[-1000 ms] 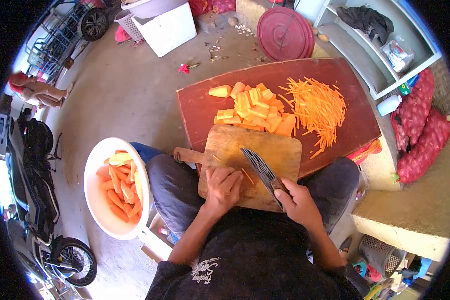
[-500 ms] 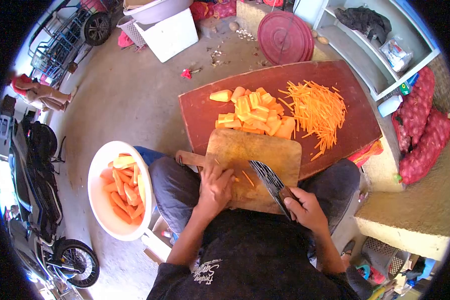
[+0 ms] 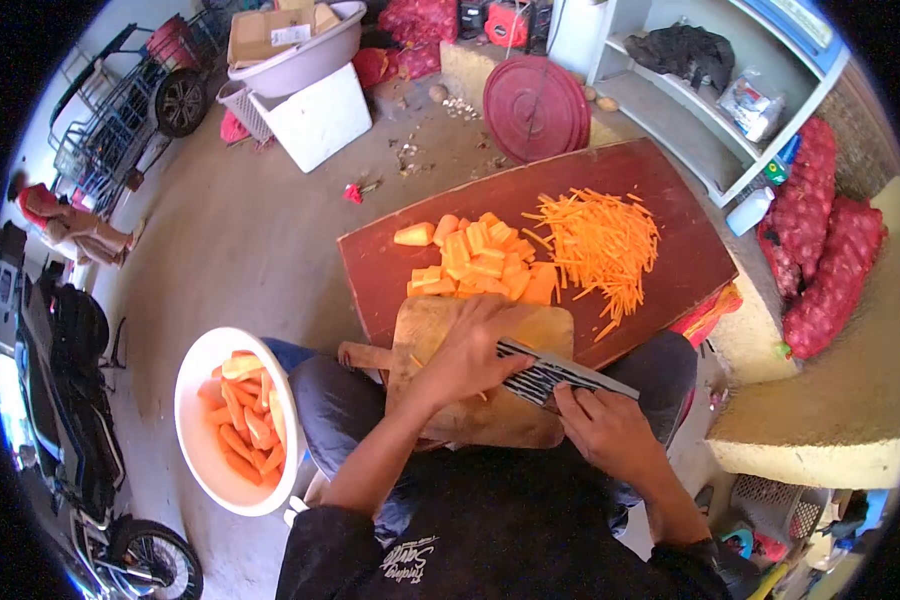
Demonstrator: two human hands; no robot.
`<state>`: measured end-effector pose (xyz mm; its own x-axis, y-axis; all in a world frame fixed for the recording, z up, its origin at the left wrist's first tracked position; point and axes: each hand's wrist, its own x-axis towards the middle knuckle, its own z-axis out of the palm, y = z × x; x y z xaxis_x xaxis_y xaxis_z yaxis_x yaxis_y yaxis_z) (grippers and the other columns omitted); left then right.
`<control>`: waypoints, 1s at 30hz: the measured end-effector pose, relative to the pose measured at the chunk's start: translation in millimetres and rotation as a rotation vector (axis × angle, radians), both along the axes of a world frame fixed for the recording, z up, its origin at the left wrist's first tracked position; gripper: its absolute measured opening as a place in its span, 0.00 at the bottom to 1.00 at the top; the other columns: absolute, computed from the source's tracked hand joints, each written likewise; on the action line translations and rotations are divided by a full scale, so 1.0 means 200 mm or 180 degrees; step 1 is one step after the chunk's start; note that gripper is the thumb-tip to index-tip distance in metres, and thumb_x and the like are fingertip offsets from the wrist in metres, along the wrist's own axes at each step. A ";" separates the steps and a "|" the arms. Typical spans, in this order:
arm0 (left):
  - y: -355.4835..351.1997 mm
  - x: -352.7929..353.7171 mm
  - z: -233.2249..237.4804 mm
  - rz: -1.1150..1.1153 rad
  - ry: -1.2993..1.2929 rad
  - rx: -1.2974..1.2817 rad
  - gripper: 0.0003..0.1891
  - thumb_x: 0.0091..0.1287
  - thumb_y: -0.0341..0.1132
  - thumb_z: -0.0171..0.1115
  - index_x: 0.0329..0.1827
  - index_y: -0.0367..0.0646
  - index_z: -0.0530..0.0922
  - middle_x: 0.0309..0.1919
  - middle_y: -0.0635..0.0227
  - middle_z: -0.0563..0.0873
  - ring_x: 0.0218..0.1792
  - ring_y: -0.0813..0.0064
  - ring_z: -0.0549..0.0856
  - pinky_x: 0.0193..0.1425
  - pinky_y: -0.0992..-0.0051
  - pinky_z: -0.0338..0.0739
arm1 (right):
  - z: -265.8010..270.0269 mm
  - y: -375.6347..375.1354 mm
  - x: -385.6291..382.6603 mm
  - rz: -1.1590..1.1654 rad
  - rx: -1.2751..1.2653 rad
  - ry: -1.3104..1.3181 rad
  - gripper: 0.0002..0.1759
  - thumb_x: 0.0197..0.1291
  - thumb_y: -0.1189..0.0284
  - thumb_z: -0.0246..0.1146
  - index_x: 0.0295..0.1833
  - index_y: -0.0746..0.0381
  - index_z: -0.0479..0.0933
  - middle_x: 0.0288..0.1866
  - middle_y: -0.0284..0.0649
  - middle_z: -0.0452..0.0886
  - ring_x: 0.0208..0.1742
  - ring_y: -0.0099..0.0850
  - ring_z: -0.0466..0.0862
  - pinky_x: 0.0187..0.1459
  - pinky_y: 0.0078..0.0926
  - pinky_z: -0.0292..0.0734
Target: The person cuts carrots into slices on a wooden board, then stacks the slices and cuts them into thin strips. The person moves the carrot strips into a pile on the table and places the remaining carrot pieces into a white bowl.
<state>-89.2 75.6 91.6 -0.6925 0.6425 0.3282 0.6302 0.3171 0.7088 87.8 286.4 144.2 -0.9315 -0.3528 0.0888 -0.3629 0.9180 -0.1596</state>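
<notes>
A knife (image 3: 542, 378) with a black-and-white streaked blade is held across the right part of a wooden cutting board (image 3: 520, 420), over my lap. My left hand (image 3: 465, 350) is closed at the blade's left end, its thumb along the lower edge and its fingers blurred. My right hand (image 3: 610, 428) has its fingertips curled over the lower edge further right. The handle is hidden. A few small carrot shreds lie on the board near my left wrist. Beyond it, carrot chunks (image 3: 480, 258) and a heap of carrot sticks (image 3: 605, 250) rest on a red-brown table (image 3: 390, 245).
At my left stands a white basin (image 3: 187, 440) of peeled carrots (image 3: 245, 410). A low yellow ledge (image 3: 810, 420) with red mesh sacks (image 3: 835, 275) is on the right. Further off are a white box (image 3: 315, 115), a shelf (image 3: 670, 130), motorbikes and a seated person (image 3: 70, 220).
The knife has been raised from the board and swung closer to level. My left hand has moved up and right from the board onto it, and my right hand's fingers now curl over its edge.
</notes>
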 end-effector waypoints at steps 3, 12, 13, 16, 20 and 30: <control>0.32 -0.22 -0.02 -0.0075 0.0895 -0.0102 0.27 0.64 0.34 0.81 0.67 0.41 0.86 0.63 0.50 0.86 0.66 0.49 0.84 0.70 0.50 0.72 | 0.05 0.08 0.00 -0.0216 0.0579 0.0314 0.29 0.70 0.68 0.69 0.73 0.68 0.78 0.52 0.44 0.88 0.46 0.41 0.88 0.46 0.41 0.87; 0.34 -0.39 -0.02 0.0322 0.0549 0.0649 0.13 0.69 0.25 0.74 0.56 0.36 0.89 0.49 0.53 0.93 0.53 0.50 0.90 0.62 0.55 0.77 | -0.01 0.10 0.02 -0.0728 -0.1353 -0.0364 0.25 0.71 0.72 0.73 0.69 0.69 0.81 0.51 0.55 0.91 0.47 0.52 0.93 0.48 0.45 0.88; 0.23 -0.37 -0.06 0.0398 0.0235 0.0528 0.13 0.69 0.25 0.74 0.56 0.36 0.89 0.49 0.53 0.93 0.53 0.50 0.90 0.62 0.55 0.78 | -0.04 0.06 0.03 -0.0673 -0.1743 -0.0615 0.24 0.71 0.72 0.74 0.69 0.70 0.81 0.51 0.57 0.91 0.46 0.54 0.93 0.47 0.45 0.88; -0.15 -0.25 -0.10 0.0622 0.0630 0.0141 0.16 0.67 0.21 0.71 0.57 0.40 0.89 0.43 0.56 0.90 0.50 0.51 0.88 0.57 0.53 0.76 | -0.16 -0.05 0.02 -0.0300 -0.2605 -0.0735 0.24 0.74 0.71 0.72 0.70 0.71 0.80 0.44 0.53 0.90 0.41 0.48 0.93 0.42 0.41 0.86; -0.59 0.03 -0.20 0.0884 0.0129 -0.0284 0.19 0.64 0.25 0.76 0.59 0.37 0.88 0.52 0.52 0.89 0.55 0.45 0.87 0.67 0.50 0.75 | -0.17 -0.07 -0.03 -0.0933 -0.3230 -0.1630 0.22 0.80 0.68 0.66 0.71 0.70 0.79 0.38 0.43 0.88 0.32 0.34 0.89 0.36 0.32 0.83; -0.58 0.26 -0.26 0.1084 0.0409 -0.1042 0.23 0.65 0.28 0.73 0.65 0.36 0.85 0.58 0.55 0.84 0.63 0.50 0.79 0.63 0.52 0.71 | -0.43 -0.03 -0.05 -0.1516 -0.4450 -0.2478 0.20 0.86 0.61 0.60 0.68 0.65 0.79 0.40 0.32 0.83 0.25 0.19 0.82 0.23 0.19 0.73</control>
